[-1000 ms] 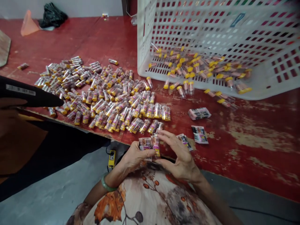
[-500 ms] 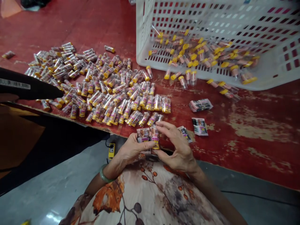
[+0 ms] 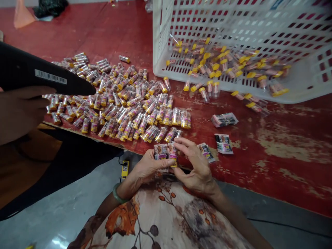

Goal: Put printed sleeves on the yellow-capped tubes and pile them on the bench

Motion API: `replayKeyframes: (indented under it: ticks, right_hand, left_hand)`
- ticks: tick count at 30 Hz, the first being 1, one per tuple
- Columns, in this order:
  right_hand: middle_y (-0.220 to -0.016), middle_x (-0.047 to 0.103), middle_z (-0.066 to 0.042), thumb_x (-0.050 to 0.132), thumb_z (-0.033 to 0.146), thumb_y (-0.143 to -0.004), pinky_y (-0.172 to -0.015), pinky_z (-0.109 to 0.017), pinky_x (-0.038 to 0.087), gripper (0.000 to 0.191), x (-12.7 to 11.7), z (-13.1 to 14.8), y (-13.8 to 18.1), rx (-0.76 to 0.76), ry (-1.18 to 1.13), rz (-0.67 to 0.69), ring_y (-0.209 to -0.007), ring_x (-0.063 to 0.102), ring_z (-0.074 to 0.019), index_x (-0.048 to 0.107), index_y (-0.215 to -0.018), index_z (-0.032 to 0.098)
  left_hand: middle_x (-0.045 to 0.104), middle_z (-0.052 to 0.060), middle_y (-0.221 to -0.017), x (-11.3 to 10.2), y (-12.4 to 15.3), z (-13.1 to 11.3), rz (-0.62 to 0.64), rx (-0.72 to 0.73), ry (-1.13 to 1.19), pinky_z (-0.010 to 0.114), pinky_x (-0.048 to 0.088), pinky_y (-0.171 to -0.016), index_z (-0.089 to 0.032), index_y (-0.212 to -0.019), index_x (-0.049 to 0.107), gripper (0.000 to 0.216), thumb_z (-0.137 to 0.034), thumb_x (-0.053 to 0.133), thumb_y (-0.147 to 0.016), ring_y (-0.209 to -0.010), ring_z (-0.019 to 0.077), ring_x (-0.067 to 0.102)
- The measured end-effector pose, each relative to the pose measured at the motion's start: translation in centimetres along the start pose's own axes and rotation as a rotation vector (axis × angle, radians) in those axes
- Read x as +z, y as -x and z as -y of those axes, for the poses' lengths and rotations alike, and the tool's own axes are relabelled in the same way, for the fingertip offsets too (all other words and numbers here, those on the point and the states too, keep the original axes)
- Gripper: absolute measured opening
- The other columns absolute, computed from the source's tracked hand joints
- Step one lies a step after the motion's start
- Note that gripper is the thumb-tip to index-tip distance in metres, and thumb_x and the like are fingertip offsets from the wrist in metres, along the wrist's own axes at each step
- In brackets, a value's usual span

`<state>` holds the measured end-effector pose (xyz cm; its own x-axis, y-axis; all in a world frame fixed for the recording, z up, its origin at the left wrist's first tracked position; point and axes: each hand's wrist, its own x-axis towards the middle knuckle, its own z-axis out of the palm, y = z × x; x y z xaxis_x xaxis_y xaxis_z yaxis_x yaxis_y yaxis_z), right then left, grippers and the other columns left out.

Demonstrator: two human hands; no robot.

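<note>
Just in front of the near edge of the red table (image 3: pixel 285 145), my left hand (image 3: pixel 147 167) is closed round a small stack of printed label sleeves (image 3: pixel 160 152). My right hand (image 3: pixel 194 166) pinches a small labelled vial (image 3: pixel 172 155) against that stack with thumb and fingers. A broad heap of labelled vials (image 3: pixel 124 100) with yellow caps lies on the table right beyond my hands. More label stacks (image 3: pixel 223 143) lie to the right.
A white plastic crate (image 3: pixel 233 41) lies tipped at the back right, with unlabelled yellow-capped vials spilling out. At the left another person's hand (image 3: pixel 18 110) holds a black tool (image 3: pixel 38 76) over the heap. A yellow device (image 3: pixel 125 168) is on the floor below.
The other person's black tool has moved up and further right over the heap. My hands stay together on the label stack and vial, fingers shifting slightly.
</note>
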<state>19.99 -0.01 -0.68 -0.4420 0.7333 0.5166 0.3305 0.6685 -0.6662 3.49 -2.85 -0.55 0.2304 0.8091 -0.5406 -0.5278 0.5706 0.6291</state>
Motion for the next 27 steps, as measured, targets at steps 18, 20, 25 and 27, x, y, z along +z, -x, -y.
replayKeyframes:
  ticks: [18,20,25,27]
  right_hand:
    - [-0.129,0.054,-0.018,0.060,0.005,-0.066,-0.093,-0.047,0.052,0.062,0.90,-0.10,0.57,-0.033,0.033,-0.061,-0.118,0.054,-0.0301,0.050,-0.128,0.012]
    - [-0.130,0.053,-0.017,0.060,0.006,-0.066,-0.092,-0.047,0.052,0.063,0.85,-0.21,0.61,-0.029,0.034,-0.058,-0.118,0.054,-0.0302,0.050,-0.128,0.013]
    - [-0.130,0.053,-0.017,0.060,0.006,-0.066,-0.091,-0.048,0.052,0.064,0.92,-0.49,0.72,-0.019,0.060,-0.051,-0.117,0.054,-0.0303,0.049,-0.128,0.013]
    - [-0.129,0.053,-0.018,0.060,0.006,-0.066,-0.090,-0.048,0.052,0.063,1.02,-0.58,0.76,-0.016,0.063,-0.051,-0.117,0.054,-0.0304,0.050,-0.128,0.013]
  left_hand:
    - [0.070,0.002,-0.076,-0.14,0.32,-0.34,-0.031,-0.024,0.020,0.025,0.048,-0.068,-0.014,-0.084,0.072,0.034,-0.023,0.086,-0.055,-0.066,0.0113,0.062]
    - [0.070,0.003,-0.078,-0.09,0.30,-0.33,-0.039,-0.021,0.012,0.025,0.048,-0.068,-0.014,-0.085,0.072,0.035,-0.025,0.086,-0.056,-0.067,0.0118,0.062]
    - [0.069,0.004,-0.077,-0.29,0.06,-0.11,-0.050,-0.032,-0.023,0.027,0.048,-0.067,-0.012,-0.086,0.072,0.039,-0.026,0.087,-0.053,-0.065,0.0128,0.061]
    - [0.068,0.003,-0.073,-0.43,-0.11,0.01,-0.055,-0.039,-0.029,0.026,0.047,-0.065,-0.012,-0.085,0.071,0.040,-0.025,0.088,-0.051,-0.063,0.0119,0.060]
